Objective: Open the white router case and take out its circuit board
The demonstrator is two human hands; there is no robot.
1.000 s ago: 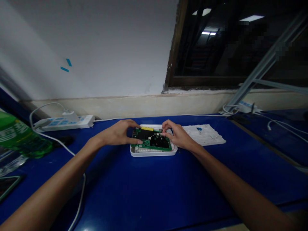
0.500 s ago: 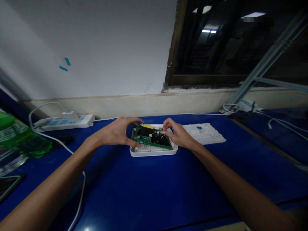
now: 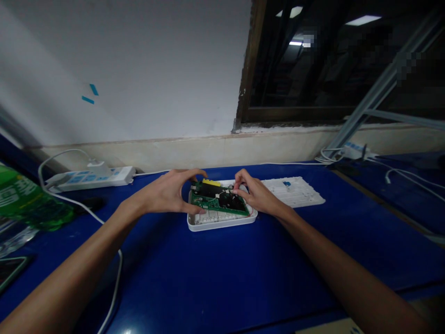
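A green circuit board [image 3: 217,202] with black shielded parts and a yellow block [image 3: 211,183] sits tilted in a shallow white plastic case [image 3: 222,223]. My left hand [image 3: 167,192] spans the board's left side, with fingers arched over its far edge and a fingertip at its near edge. My right hand [image 3: 255,195] presses its fingertips on the board's far right corner. A thin white wire [image 3: 222,192] crosses the board. White ribs inside the case show along the near edge.
A white lid [image 3: 295,191] with a blue mark lies right of the case on the blue bench [image 3: 222,273]. A power strip [image 3: 90,178], cables and a green bottle [image 3: 28,202] stand at the left; a phone-like slab [image 3: 10,271] lies at the lower left.
The board now sits higher and more tilted in the case, showing more of the ribs beneath. My left hand's fingers spread wider around it. The view has shifted slightly.
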